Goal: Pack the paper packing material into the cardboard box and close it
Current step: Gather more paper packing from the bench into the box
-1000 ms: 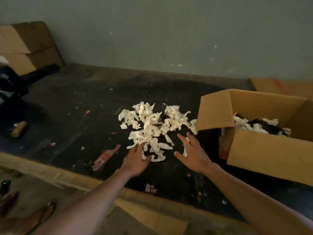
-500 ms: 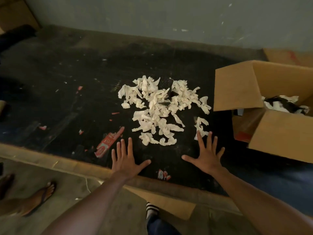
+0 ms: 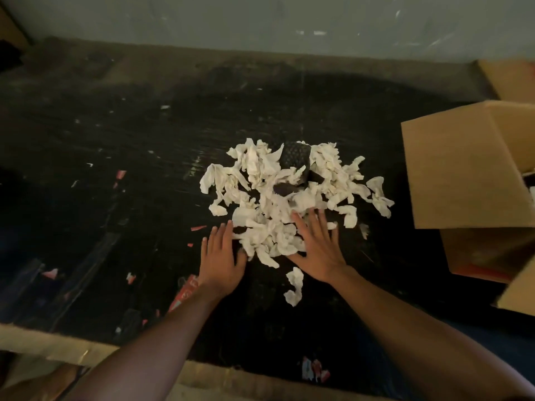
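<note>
dark, scuffed work surface (image 3: 121, 146), pale strip along near edge. on it: loose heap of crumpled white paper pieces (image 3: 278, 204) at centre, one stray piece (image 3: 293, 285) nearer the edge; dark textured object (image 3: 295, 156) in the heap; open cardboard box (image 3: 463, 169) at right; small red scraps (image 3: 120, 174) scattered left.

The dark, scuffed black work surface (image 3: 121, 146) fills most of the view, w/ a pale grey-green wall (image 3: 260, 21) behind it. Small red and white paper scraps (image 3: 121, 174) lie on its left part. A red printed wrapper (image 3: 185, 293) lies near the front edge. A light wooden front rim (image 3: 58, 342) borders it.
</note>
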The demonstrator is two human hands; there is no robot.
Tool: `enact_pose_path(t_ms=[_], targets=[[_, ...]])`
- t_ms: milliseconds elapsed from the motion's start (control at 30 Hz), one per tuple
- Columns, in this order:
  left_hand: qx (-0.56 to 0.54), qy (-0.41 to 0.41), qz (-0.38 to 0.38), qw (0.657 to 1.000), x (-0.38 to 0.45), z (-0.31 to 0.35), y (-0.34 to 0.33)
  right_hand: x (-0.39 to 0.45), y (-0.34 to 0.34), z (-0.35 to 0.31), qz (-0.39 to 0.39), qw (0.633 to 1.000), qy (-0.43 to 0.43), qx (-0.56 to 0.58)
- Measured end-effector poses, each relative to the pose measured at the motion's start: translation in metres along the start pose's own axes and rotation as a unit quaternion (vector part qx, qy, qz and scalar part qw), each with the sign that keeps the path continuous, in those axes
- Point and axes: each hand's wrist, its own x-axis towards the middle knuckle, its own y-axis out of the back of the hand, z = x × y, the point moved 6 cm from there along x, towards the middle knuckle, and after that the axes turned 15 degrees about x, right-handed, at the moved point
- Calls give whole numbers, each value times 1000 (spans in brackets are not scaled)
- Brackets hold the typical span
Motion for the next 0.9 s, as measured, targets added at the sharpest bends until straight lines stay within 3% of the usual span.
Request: enact_pose_path(t_ms=[100, 200, 367, 500, 633, 733, 833, 900], targets=[[-54, 37, 97, 993, 11, -24, 27, 2, 21, -24, 75, 990, 65, 99], [-61, 80, 113, 989, 26, -57, 32, -20, 43, -24, 179, 971, 115, 105], [-85, 111, 19, 990, 64, -79, 15, -62, -6, -9, -24, 983, 163, -81], [-80, 73, 0, 994, 99, -62, 9, -55, -27, -7, -43, 975, 150, -160], [-137, -18, -35, 990, 122, -29, 5, -8, -15, -18, 21, 984, 91, -153], [-175, -61, 45, 982, 126, -17, 27, 17, 11, -41, 97, 987, 113, -63], [-133, -14, 170, 976, 132, -32, 54, 22, 58, -37, 251, 957, 128, 72], [-151, 27, 147, 977, 148, -45, 54, 27, 91, -3, 361, 923, 32, 128]])
